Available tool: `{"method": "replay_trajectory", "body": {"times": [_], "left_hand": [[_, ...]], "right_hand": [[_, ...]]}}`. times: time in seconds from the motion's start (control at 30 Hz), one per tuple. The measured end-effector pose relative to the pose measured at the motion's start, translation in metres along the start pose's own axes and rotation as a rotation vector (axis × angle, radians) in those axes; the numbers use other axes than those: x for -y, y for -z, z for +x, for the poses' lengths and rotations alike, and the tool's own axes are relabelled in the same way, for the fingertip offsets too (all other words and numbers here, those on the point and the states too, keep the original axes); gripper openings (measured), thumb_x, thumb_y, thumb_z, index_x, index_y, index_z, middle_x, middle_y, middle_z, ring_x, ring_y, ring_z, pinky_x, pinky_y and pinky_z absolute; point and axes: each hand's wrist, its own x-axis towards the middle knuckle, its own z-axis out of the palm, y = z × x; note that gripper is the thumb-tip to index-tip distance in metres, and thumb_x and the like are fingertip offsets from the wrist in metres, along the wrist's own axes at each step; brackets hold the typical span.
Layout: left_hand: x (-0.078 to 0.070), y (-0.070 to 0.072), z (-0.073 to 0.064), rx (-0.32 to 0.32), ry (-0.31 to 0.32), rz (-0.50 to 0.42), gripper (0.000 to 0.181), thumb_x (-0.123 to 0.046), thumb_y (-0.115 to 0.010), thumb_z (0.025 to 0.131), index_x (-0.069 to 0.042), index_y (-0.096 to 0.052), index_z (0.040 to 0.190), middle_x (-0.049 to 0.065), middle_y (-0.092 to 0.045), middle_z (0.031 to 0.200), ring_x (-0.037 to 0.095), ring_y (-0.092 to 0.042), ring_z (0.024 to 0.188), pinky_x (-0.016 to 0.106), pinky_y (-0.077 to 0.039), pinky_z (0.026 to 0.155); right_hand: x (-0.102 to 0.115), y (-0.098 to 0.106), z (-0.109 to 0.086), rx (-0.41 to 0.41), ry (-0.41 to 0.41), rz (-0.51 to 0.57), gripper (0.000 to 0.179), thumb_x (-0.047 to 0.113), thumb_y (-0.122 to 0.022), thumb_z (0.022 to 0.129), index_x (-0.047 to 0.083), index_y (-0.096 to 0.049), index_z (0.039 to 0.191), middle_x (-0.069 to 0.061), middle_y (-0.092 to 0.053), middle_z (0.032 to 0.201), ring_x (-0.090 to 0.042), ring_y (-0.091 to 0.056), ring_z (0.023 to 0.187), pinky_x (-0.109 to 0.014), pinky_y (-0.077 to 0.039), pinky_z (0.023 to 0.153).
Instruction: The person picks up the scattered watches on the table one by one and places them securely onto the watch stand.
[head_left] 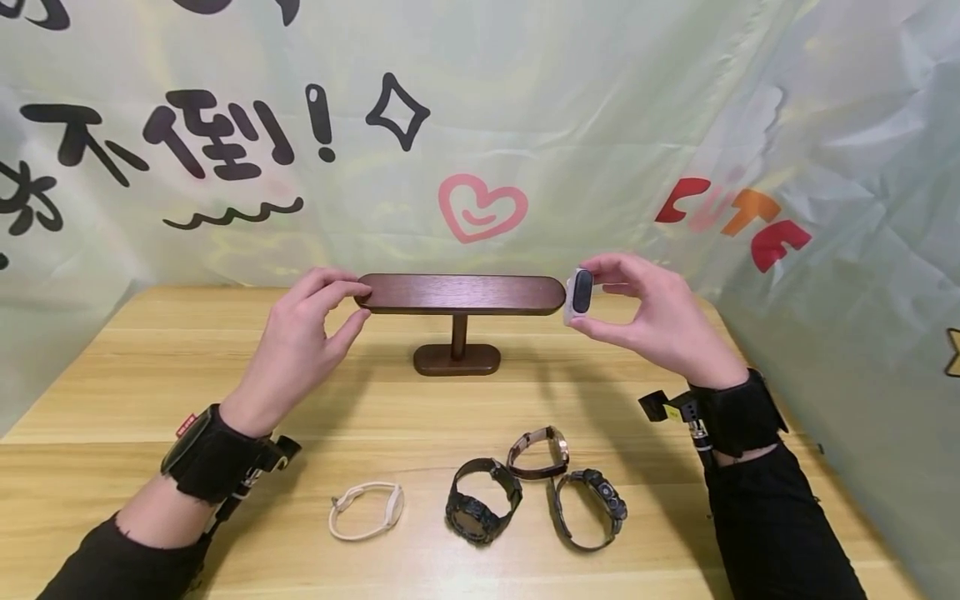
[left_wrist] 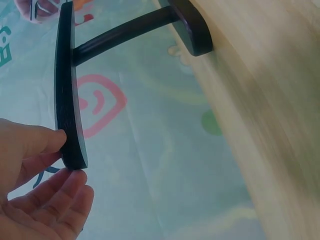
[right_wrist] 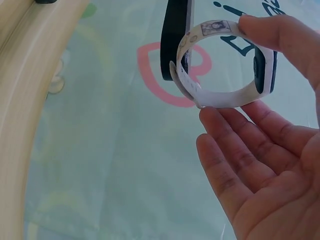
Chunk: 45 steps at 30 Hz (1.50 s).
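Black cloth covers the sleeve at far left; beyond it the left hand has its grip pinched on the left end of the wooden stand. Below, on the desk, lies a pale band; then, past the stand's foot and nearer the wearer, a black watch, a slim watch and a dark watch, the last two seemingly touching. At the stand's right end, raised off the desk, is the white tracker, held between thumb and fingers by the right hand. The loop could catch on the rounded end if it meets it askew, and a sideways push might then tip the stand, whose foot is much shorter than its bar, should the left grip slacken; a loose right pinch could also drop the tracker. The head view alone shows the pieces lying on the desk, but gives the tracker almost only as its dark screen. The right wrist view reveals its closed loop, a printed picture on the strap and a protruding tail; whether the bar already enters the loop, I cannot tell.
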Motion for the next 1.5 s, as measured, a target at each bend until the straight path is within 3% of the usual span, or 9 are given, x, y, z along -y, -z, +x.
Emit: {"method": "replay_trajectory", "body": {"times": [0.27,0.83,1.1,1.33,1.5], "left_hand": [[0.0,-0.002,0.0,-0.015,-0.005,-0.003,0.022,-0.001,-0.08,0.094,-0.001,-0.078,0.116,0.016,-0.072,0.12,0.033,-0.07,0.104,0.045,-0.057,0.085],[0.001,0.001,0.0,-0.003,0.0,0.008,0.021,-0.003,-0.08,0.095,-0.002,-0.079,0.116,0.016,-0.072,0.12,0.033,-0.07,0.103,0.043,-0.056,0.081],[0.002,0.001,0.0,0.005,-0.006,0.004,0.021,-0.003,-0.081,0.094,-0.001,-0.079,0.116,0.015,-0.072,0.12,0.033,-0.071,0.1,0.043,-0.056,0.079],[0.003,0.002,0.0,0.004,-0.011,0.005,0.021,-0.001,-0.08,0.094,-0.002,-0.079,0.115,0.014,-0.072,0.12,0.031,-0.071,0.096,0.041,-0.056,0.076],[0.003,0.003,0.001,0.009,-0.013,0.003,0.021,-0.001,-0.08,0.094,-0.003,-0.079,0.115,0.014,-0.073,0.12,0.03,-0.071,0.094,0.041,-0.056,0.076]], "right_hand": [[-0.007,-0.006,0.002,0.044,-0.034,0.01,0.059,0.037,-0.089,0.09,0.022,-0.064,0.141,0.0,-0.069,0.138,-0.027,-0.065,0.133,-0.044,-0.051,0.116],[-0.016,-0.025,0.024,0.149,-0.061,0.022,0.062,0.037,-0.09,0.089,0.019,-0.062,0.141,-0.004,-0.07,0.139,-0.029,-0.066,0.135,-0.048,-0.051,0.119],[-0.009,-0.03,0.035,0.183,-0.024,0.041,0.06,0.03,-0.091,0.088,0.017,-0.065,0.139,-0.004,-0.073,0.13,-0.027,-0.07,0.128,-0.048,-0.053,0.114],[-0.004,-0.035,0.046,0.2,0.033,-0.017,0.06,0.03,-0.093,0.086,0.016,-0.066,0.138,-0.003,-0.073,0.127,-0.031,-0.065,0.135,-0.051,-0.051,0.115],[-0.001,-0.038,0.052,0.213,0.06,-0.011,0.059,0.031,-0.093,0.085,0.016,-0.067,0.136,-0.002,-0.073,0.122,-0.025,-0.069,0.122,-0.046,-0.056,0.102]]}}
